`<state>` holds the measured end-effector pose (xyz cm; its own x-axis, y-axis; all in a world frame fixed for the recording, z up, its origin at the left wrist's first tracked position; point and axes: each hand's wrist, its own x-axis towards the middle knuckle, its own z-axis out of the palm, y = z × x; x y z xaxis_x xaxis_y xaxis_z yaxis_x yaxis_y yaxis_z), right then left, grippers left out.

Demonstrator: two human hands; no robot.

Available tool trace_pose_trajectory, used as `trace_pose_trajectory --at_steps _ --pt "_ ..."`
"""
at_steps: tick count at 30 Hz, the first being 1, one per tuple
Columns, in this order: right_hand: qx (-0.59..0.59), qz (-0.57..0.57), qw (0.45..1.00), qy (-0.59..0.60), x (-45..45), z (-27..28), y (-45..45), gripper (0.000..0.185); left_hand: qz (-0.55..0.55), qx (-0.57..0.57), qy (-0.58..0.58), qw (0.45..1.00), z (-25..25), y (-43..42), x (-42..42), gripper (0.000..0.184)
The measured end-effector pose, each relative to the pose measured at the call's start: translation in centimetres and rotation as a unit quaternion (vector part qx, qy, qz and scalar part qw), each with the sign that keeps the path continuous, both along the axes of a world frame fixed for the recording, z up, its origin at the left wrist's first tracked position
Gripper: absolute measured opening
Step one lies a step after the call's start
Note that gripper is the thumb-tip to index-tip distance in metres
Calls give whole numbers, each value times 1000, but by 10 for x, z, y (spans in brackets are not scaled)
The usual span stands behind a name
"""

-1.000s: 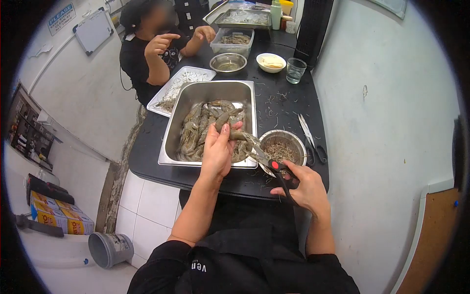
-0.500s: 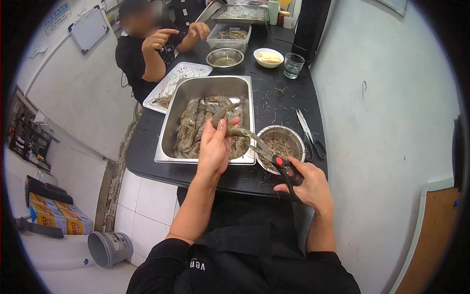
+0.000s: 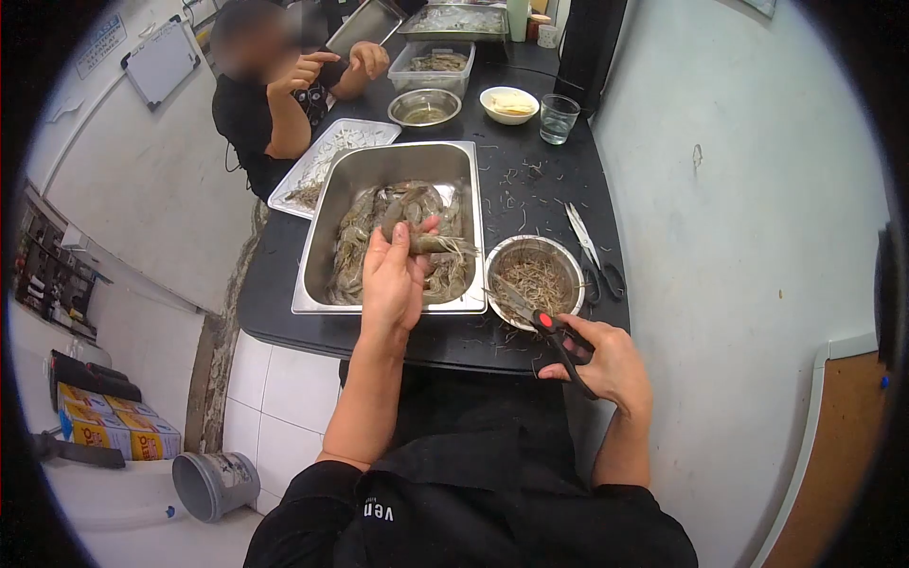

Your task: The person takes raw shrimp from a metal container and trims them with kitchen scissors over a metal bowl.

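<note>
In our left hand [image 3: 393,270], near the centre of the frame, thumb and fingers pinch a raw grey-green shrimp [image 3: 434,244] above the pile of shrimp [image 3: 355,237] in the deep rectangular steel pan [image 3: 388,310]. Our right hand [image 3: 611,364], lower right of centre, is curled round black-handled scissors with a red dot [image 3: 546,322]; their blades point up and left over a round steel bowl [image 3: 568,268] of thin brownish clippings [image 3: 530,284], apart from the held shrimp.

Right of that bowl, a second pair of scissors [image 3: 582,235] lies on our black table [image 3: 454,343]. Above the pan, toward upper left, sits a white tray [image 3: 386,132] with scattered bits. At top centre we see a shallow steel bowl [image 3: 424,123], a clear plastic tub [image 3: 431,82] holding shrimp, a white bowl [image 3: 509,118] with pale contents, and a clear glass [image 3: 557,125]. Another person in black [image 3: 248,123] is at upper left, hands raised. A grey bucket [image 3: 216,485] stands at lower left.
</note>
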<state>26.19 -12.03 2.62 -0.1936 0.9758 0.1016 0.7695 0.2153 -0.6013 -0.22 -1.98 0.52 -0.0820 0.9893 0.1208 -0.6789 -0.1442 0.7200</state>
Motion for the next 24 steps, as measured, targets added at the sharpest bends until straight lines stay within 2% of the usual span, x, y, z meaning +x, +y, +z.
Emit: trace_pose_trajectory --at_steps 5,11,16,24 --pt "-12 -19 999 26 -6 -2 3 82 -13 9 2 1000 4 -2 3 22" --pt "31 -23 998 58 -9 -10 15 86 -38 10 14 999 -1 -3 7 23" --pt "101 -8 995 23 -11 -11 17 86 -72 6 7 997 1 -5 11 23" --pt "144 29 989 -23 -2 -9 17 88 -82 -3 11 997 -1 -3 8 23"
